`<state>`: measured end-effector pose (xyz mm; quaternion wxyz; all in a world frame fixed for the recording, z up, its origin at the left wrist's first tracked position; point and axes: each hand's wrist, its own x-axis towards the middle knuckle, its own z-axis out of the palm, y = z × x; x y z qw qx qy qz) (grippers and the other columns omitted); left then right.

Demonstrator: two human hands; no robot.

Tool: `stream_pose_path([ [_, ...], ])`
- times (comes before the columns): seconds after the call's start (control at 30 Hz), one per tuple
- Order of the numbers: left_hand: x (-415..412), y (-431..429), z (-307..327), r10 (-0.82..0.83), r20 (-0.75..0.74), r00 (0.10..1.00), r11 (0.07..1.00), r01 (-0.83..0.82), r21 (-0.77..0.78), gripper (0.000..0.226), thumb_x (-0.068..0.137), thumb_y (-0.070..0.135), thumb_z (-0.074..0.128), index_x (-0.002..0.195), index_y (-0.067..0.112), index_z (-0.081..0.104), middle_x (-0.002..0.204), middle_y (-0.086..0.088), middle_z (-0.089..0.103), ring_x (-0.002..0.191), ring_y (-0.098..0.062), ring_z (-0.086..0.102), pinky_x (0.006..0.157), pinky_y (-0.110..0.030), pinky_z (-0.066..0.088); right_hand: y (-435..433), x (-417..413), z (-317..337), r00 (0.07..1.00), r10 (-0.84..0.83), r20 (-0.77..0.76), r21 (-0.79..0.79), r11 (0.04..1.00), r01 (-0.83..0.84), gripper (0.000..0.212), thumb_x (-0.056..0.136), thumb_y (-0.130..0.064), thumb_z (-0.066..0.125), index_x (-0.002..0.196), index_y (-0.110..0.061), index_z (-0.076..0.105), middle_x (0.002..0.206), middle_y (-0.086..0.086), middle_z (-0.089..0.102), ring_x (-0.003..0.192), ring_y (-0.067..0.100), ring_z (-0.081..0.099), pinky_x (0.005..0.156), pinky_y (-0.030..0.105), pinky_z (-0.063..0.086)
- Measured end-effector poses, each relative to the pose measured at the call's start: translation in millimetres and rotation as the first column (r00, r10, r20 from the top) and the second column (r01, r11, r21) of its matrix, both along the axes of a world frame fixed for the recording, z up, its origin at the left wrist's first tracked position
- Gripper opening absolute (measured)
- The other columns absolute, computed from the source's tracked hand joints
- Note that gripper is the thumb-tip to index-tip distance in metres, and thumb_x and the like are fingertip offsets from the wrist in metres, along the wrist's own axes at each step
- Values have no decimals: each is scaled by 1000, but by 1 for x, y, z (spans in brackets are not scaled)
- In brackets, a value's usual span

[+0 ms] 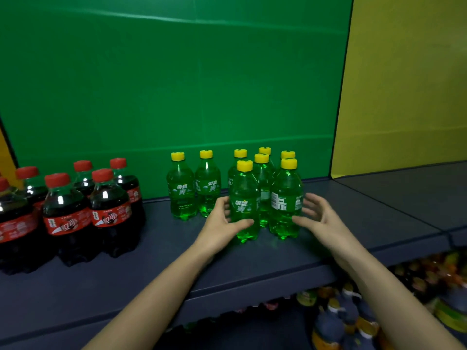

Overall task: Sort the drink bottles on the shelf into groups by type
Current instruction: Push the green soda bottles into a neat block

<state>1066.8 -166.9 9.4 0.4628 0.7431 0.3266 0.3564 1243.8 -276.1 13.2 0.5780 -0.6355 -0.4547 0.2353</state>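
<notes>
We face a green back panel point(156, 84) meeting a yellow side panel point(409, 79) on the right. Below runs a dark blue-grey shelf board point(252, 263), dimly lit.

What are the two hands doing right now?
Left hand: open, fingers touching the front-left green bottle.
Right hand: open beside the front-right green bottle, holding nothing.

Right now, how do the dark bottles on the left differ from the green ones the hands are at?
The dark bottles have red caps and red labels; the green bottles have yellow caps and clear green liquid. The dark ones stand alone at the shelf's left; the left hand and right hand flank the green cluster. Both groups stand upright, same bottle shape.
</notes>
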Motion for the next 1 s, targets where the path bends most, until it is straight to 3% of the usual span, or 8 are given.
stream_pose_path([
  [0.13, 4, 6, -2, 24, 23, 999, 999, -23, -28, 80, 71, 19, 79, 137, 10, 35, 140, -2, 41, 131, -17, 39, 100, -21, 31, 1, 9, 0, 990, 134, -51, -52, 989, -136, 72, 86, -8, 61, 146, -17, 21, 150, 2, 32, 133, 13, 35, 99, 23, 32],
  [0.23, 4, 5, -4, 52, 28, 998, 999, -52, -4, 74, 70, 17, 79, 132, 8, 38, 127, 2, 47, 121, -12, 43, 93, -18, 34, -1, 9, -4, 986, 167, -1, -79, 983, -167, 77, 85, -11, 63, 147, -20, 19, 152, 2, 28, 138, 17, 30, 107, 28, 28],
  [0.33, 4, 2, -4, 69, 29, 997, 998, -69, 10, 64, 72, 12, 77, 124, 11, 40, 109, 12, 50, 102, 0, 50, 79, -4, 39, -6, 3, -9, 979, 185, 90, -81, 981, -178, 76, 85, -12, 64, 146, -20, 18, 146, -4, 32, 135, 13, 32, 110, 28, 28],
  [0.5, 0, 5, -9, 97, 11, 995, 995, -97, 30, 71, 69, 15, 80, 128, 7, 42, 125, -3, 52, 113, -12, 51, 83, -8, 42, -8, 1, -15, 961, 95, 260, -39, 995, -88, 63, 84, -17, 65, 137, -19, 32, 127, -4, 45, 117, 11, 45, 96, 21, 36],
  [0.63, 0, 1, -6, 52, 23, 998, 999, -52, 5, 51, 74, 3, 74, 104, 25, 39, 96, 22, 47, 82, 12, 47, 76, -3, 40, 3, 4, -13, 968, 203, 150, -53, 979, -197, 64, 80, -17, 70, 132, -21, 35, 129, -8, 43, 117, 7, 43, 102, 23, 35],
  [0.77, -2, -1, -6, 45, 57, 997, 998, -47, 29, 46, 70, 4, 77, 90, 31, 46, 93, 23, 52, 80, 13, 54, 66, 2, 41, 11, 2, -14, 952, 275, 132, -100, 960, -263, 66, 75, -24, 75, 128, -27, 36, 124, -16, 48, 121, 5, 44, 104, 22, 32],
  [0.9, -13, -3, -11, 121, 71, 990, 988, -127, 88, 55, 56, 28, 88, 100, 16, 56, 104, 3, 65, 100, -13, 61, 80, -10, 48, 13, -6, -16, 952, 205, 225, -99, 977, -187, 102, 64, -46, 77, 146, -14, 24, 149, 0, 30, 137, 17, 31, 111, 34, 32],
  [1.0, -29, -4, -14, 191, 82, 978, 973, -199, 120, 73, 41, 49, 86, 99, 15, 57, 104, -2, 68, 102, -18, 63, 91, -33, 52, 14, -18, -15, 939, 175, 295, -66, 984, -163, 101, 70, -38, 76, 146, -7, 17, 152, 4, 23, 138, 19, 27, 111, 33, 30],
])
